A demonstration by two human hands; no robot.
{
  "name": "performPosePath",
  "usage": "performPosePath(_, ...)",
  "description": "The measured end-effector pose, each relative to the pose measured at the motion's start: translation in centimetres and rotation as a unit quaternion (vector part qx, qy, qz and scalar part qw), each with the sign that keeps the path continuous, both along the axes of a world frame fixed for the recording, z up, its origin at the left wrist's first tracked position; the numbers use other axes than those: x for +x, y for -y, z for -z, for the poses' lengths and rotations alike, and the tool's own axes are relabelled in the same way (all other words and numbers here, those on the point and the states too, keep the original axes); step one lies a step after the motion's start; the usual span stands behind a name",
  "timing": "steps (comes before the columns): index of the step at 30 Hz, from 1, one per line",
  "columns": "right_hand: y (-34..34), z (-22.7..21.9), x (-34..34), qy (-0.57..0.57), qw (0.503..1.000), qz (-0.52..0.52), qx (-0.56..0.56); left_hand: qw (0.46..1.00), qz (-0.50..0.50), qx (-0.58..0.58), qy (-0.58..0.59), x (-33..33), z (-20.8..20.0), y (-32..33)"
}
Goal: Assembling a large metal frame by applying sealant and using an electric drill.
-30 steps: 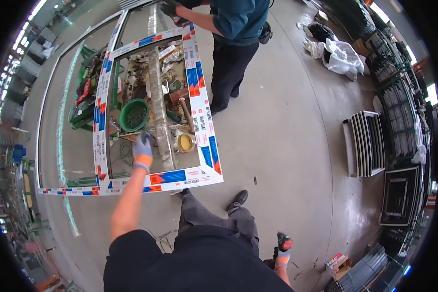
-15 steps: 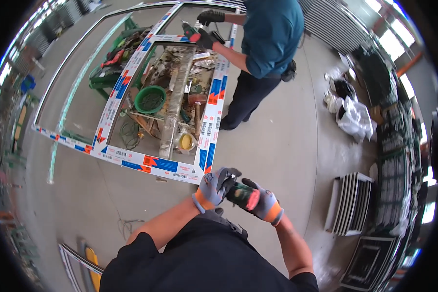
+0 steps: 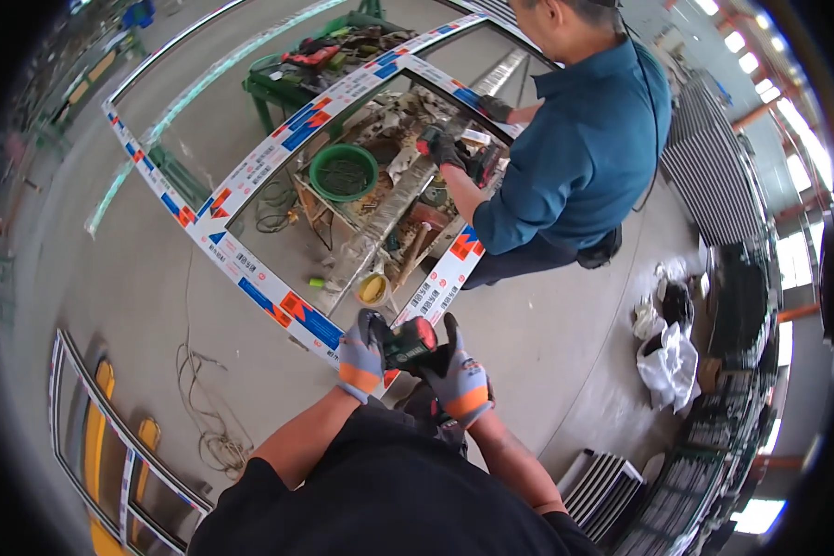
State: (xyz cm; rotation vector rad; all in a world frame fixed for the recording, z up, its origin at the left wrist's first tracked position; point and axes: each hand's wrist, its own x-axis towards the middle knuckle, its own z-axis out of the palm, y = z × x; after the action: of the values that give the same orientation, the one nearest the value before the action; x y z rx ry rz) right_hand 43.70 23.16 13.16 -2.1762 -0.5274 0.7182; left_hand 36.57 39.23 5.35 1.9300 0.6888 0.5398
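Note:
Close in front of my body I hold a dark green and red cordless drill point(image 3: 408, 343) between both gloved hands. My left hand point(image 3: 361, 355), in a grey and orange glove, closes on the drill's left side. On the other side, my right hand point(image 3: 460, 372) grips it with the thumb raised; its lower fingers are partly hidden. Just beyond the drill lies the near corner of a large window frame point(image 3: 317, 324), wrapped in white, blue and orange printed film.
Across the frame, a person in a teal shirt point(image 3: 579, 157) handles another drill point(image 3: 477, 165). Inside the frame's opening are a green basin point(image 3: 344, 172) and a mallet point(image 3: 412, 252). A cord point(image 3: 215, 443) and smaller frame point(image 3: 125, 477) lie left; white sacks point(image 3: 667, 369) stand right.
My view has turned right. The drill has swung in my hands, its red end now up near the top. The other person has bent closer and moved their drill down over the frame.

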Motion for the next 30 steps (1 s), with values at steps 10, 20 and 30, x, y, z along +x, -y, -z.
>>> performPosePath(10,-6.3,2.4,6.6,0.178,0.933,-0.31,-0.049,0.956,-0.29,-0.032,-0.032,0.4,-0.4,1.1)
performPosePath(20,-15.6,-1.8,7.0,0.229,0.717,-0.659,0.0,0.788,-0.538,-0.239,0.182,-6.5,-5.9,6.7)
performPosePath(30,-27.8,-1.8,9.3,0.412,0.577,-0.698,-0.101,0.767,-0.484,-0.373,0.194,-3.0,1.6,5.6)
